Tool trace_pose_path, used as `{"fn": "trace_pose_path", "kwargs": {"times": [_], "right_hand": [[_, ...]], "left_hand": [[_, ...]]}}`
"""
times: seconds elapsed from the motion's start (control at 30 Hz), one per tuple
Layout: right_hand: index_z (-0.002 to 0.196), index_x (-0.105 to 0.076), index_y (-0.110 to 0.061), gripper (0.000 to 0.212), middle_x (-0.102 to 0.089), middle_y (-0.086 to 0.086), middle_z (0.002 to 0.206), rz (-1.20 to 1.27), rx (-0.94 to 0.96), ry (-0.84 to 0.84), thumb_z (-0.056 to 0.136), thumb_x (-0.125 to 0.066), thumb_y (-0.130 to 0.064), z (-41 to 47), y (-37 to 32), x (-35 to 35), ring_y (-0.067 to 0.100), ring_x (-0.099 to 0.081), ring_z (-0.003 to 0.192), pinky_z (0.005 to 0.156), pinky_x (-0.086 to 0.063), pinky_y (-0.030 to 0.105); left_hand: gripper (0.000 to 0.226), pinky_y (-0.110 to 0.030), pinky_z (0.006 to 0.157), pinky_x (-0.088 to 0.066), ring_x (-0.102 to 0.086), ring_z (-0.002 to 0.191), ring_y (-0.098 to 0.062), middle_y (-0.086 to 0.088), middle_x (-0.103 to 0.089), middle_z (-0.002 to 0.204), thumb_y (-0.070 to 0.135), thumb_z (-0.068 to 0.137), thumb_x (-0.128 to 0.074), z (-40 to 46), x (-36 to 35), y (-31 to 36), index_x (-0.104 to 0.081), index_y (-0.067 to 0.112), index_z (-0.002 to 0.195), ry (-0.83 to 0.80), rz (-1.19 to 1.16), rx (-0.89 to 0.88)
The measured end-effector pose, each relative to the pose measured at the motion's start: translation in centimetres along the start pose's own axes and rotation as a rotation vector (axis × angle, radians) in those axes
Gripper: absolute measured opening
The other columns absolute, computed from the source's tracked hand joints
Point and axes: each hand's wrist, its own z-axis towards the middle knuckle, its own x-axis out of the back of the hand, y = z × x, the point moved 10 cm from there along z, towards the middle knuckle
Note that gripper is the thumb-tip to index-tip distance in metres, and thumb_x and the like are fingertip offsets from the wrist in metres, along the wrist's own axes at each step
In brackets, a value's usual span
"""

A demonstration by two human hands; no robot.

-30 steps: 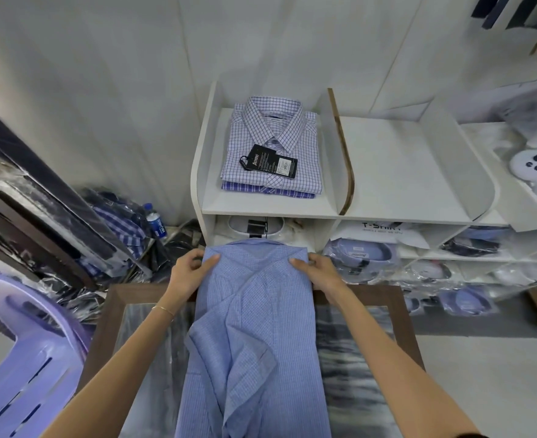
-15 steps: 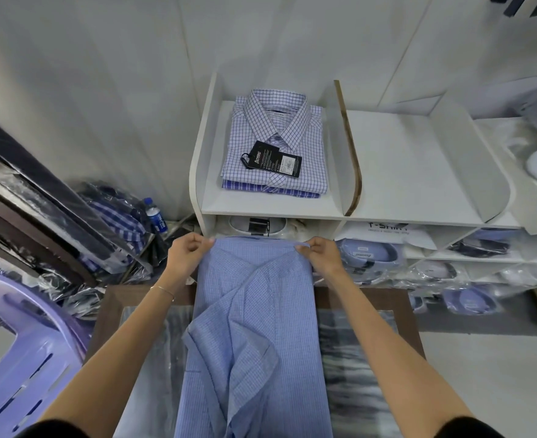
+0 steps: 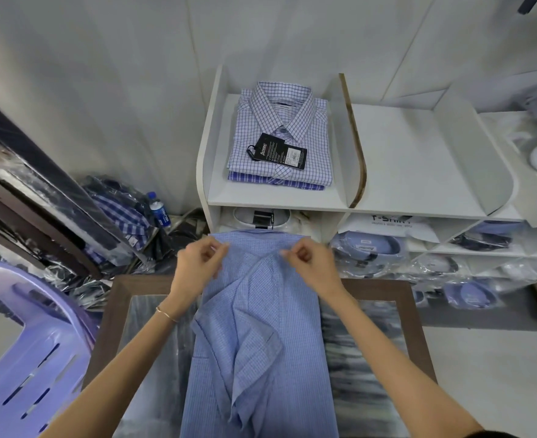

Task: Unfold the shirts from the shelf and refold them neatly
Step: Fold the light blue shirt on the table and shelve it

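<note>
Left hand and right hand, fingers curled, each pinch the far edge of the light blue shirt: the left at its far left corner, the right nearer the middle of the edge, where a diagonal fold begins. A thin bangle circles the left wrist. The shirt lies lengthwise on the worktop, a dark-framed surface with a glossy centre, and runs from the hands toward the viewer; its side panels are folded inward and overlap along the middle, leaving loose creases.

Beyond the far edge of the worktop stands a white shelf. Its upper left compartment holds a stack of folded shirts; the top one is a checked shirt, collar away from the viewer, with a black tag lying on its front. A darker blue checked shirt shows beneath it. The upper compartment just to the right shows only bare white board. The lower compartments contain bagged shirts in clear plastic.

Left of the shelf, on the floor, lie further bagged garments and a small bottle with a blue cap. A lilac plastic chair occupies the near left corner.
</note>
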Motion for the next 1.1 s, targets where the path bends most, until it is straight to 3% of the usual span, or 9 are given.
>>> {"fn": "trace_pose_path", "kwargs": {"times": [0.1,0.2,0.4,0.5,0.67,0.77,0.87,0.97,1.1], "right_hand": [[0.084,-0.066,-0.009,0.036,-0.07,0.002,0.077,-0.01,-0.179,-0.492,0.078,-0.074,-0.044,-4.4,0.2,-6.2,0.011,-0.064,0.072,0.074,-0.055,0.034],[0.09,-0.063,-0.015,0.04,-0.06,-0.009,0.078,-0.185,-0.226,-0.655,0.07,-0.08,-0.045,-7.6,0.7,-8.9,0.007,-0.056,0.074,0.067,-0.045,0.021],[0.07,-0.051,-0.016,0.025,-0.05,-0.003,0.073,0.02,-0.327,-0.671,0.082,-0.072,-0.021,-9.2,0.5,-9.8,0.008,-0.05,0.071,0.063,-0.037,0.021],[0.072,-0.05,-0.017,0.024,-0.053,-0.003,0.079,0.074,-0.343,-0.628,0.083,-0.071,-0.018,-9.4,-0.4,-8.9,0.006,-0.053,0.071,0.061,-0.041,0.014],[0.099,-0.062,-0.015,0.025,-0.064,0.001,0.1,0.18,-0.41,-0.571,0.08,-0.076,-0.022,-10.0,-1.2,-7.8,0.011,-0.062,0.083,0.069,-0.053,0.029],[0.122,-0.058,-0.02,0.046,-0.058,-0.006,0.114,0.201,-0.363,-0.588,0.08,-0.076,-0.022,-10.6,-2.9,-8.7,0.008,-0.062,0.087,0.058,-0.054,0.022],[0.128,-0.053,-0.027,0.055,-0.058,-0.005,0.118,0.222,-0.272,-0.696,0.079,-0.077,-0.021,-11.9,-4.2,-11.8,0.009,-0.063,0.098,0.082,-0.055,0.024],[0.134,-0.046,-0.039,0.063,-0.051,-0.008,0.138,0.169,-0.214,-0.843,0.08,-0.076,-0.031,-13.7,-4.6,-15.1,0.007,-0.05,0.124,0.104,-0.043,0.029],[0.12,-0.062,-0.026,0.035,-0.066,0.0,0.12,0.218,-0.212,-0.819,0.086,-0.069,-0.028,-14.0,-4.5,-15.6,0.007,-0.061,0.109,0.098,-0.046,0.023]], "left_hand": [[0.029,-0.026,0.057,-0.051,-0.059,0.046,-0.01,0.002,-0.064,0.054,0.032,0.09,-0.064,-1.6,-2.0,-0.6,-0.064,0.011,0.07,-0.165,0.063,0.02],[0.026,-0.018,0.06,-0.046,-0.06,0.057,-0.003,0.006,-0.066,0.061,0.039,0.083,-0.07,-2.7,-0.7,-1.2,-0.067,0.016,0.071,-0.109,0.139,-0.004],[0.06,-0.013,0.054,-0.036,-0.047,0.051,0.002,0.014,-0.052,0.053,0.071,0.061,-0.07,-6.6,-1.7,-4.8,-0.06,0.012,0.06,-0.573,0.178,0.143],[0.023,-0.013,0.057,-0.042,-0.056,0.059,0.003,0.013,-0.062,0.064,0.035,0.083,-0.07,-7.2,-1.5,-4.8,-0.063,0.025,0.063,-0.527,-0.06,0.163],[0.016,-0.019,0.062,-0.048,-0.057,0.067,-0.004,0.009,-0.061,0.075,0.03,0.084,-0.072,-6.7,0.5,-5.7,-0.058,0.021,0.086,-0.256,0.29,0.064],[0.012,-0.031,0.064,-0.053,-0.063,0.066,-0.01,0.005,-0.066,0.072,0.03,0.087,-0.067,-5.9,2.3,-2.8,-0.062,0.021,0.083,0.001,0.156,-0.03],[0.027,-0.035,0.071,-0.055,-0.066,0.071,-0.018,-0.001,-0.068,0.076,0.045,0.084,-0.068,-4.4,-0.3,-2.4,-0.062,0.02,0.093,-0.128,-0.068,0.175],[0.049,-0.021,0.065,-0.044,-0.057,0.075,-0.011,-0.001,-0.062,0.085,0.046,0.076,-0.076,-4.3,-4.1,-2.5,-0.052,0.018,0.108,-0.431,0.069,0.241],[0.021,-0.02,0.064,-0.04,-0.05,0.063,-0.008,0.01,-0.055,0.074,0.01,0.085,-0.068,-3.5,-4.1,-2.9,-0.058,0.001,0.101,-0.376,0.244,0.074]]}}
